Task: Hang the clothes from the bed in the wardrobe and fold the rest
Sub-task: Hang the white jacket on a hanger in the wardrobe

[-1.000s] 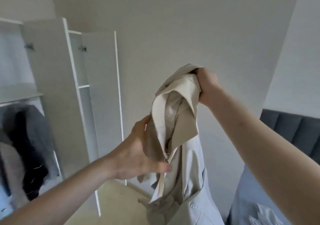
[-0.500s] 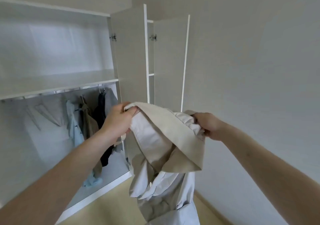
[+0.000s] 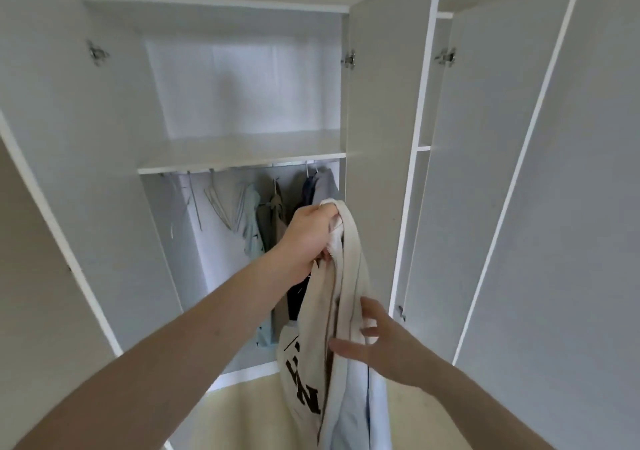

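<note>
Empty hangers (image 3: 221, 203) hang on the wardrobe (image 3: 242, 158) rail, up-left of the left hand (image 3: 308, 238), the nearer 1, which grips the beige jacket (image 3: 332, 311) top. Jacket hangs vertically. Right hand (image 3: 384, 342), fingers spread, touches it.

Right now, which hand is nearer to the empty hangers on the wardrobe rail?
Left. The left hand grips the top of the beige garment, just right of the empty hangers. The right hand is lower and farther right, open beside the garment.

Bright, even daylight; soft blur, edges bowed.
</note>
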The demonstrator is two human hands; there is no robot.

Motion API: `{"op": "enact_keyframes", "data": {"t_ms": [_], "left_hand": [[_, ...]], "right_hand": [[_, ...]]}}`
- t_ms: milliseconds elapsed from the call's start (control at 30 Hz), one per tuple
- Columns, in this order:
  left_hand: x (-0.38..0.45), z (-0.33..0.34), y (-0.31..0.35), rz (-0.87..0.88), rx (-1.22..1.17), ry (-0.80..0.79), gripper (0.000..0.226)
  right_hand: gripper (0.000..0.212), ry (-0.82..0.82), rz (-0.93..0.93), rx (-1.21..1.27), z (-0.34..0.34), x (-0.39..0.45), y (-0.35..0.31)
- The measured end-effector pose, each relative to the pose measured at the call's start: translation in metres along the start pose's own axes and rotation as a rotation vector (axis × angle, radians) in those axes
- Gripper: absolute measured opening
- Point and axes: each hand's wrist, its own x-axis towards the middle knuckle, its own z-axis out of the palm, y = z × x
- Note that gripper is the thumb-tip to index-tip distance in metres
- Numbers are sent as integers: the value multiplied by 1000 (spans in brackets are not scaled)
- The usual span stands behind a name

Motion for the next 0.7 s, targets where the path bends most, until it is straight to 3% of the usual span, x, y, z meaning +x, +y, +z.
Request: {"op": "enact_keyframes", "data": {"t_ms": [67, 133, 167, 267, 333, 433, 567, 700], "left_hand": [[15, -4, -10, -21, -69, -6, 27], [32, -16, -13, -22, -50, -11, 27], [45, -26, -15, -24, -34, -3, 29], [87, -68, -29, -108, 24, 75, 24], [121, -104, -49, -185, 112, 89, 19], [170, -157, -84, -290, 320, -37, 14], [235, -216, -119, -385, 357, -270, 47], [310, -274, -145, -479, 291, -249, 60]], "right_hand": [[58, 62, -68, -69, 15, 28, 3], [17, 149, -79, -114, 13, 56, 3], [10, 168, -93, -160, 8, 73, 2], [41, 223, -129, -244, -9, 116, 3], [45, 260, -121, -207, -14, 143, 10], [46, 300, -72, -92, -20, 183, 15], [48, 301, 35, 170, -19, 236, 9], [49, 276, 157, 255, 2, 299, -7]]}}
